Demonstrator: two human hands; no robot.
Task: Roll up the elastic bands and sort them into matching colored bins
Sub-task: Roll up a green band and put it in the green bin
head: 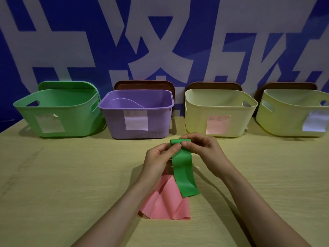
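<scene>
The flat green elastic band (pixel 183 172) has its top end curled into a small roll, pinched by the left hand (pixel 158 157) and the right hand (pixel 203 148) over the middle of the yellow table (pixel 71 175). Its tail hangs over a crumpled pink elastic band (pixel 165 204). A green plastic bin (pixel 58 111), a purple plastic bin (pixel 115 122), a cream plastic bin (pixel 195 118) and a pale yellow-green plastic bin (pixel 284 118) line the far edge.
</scene>
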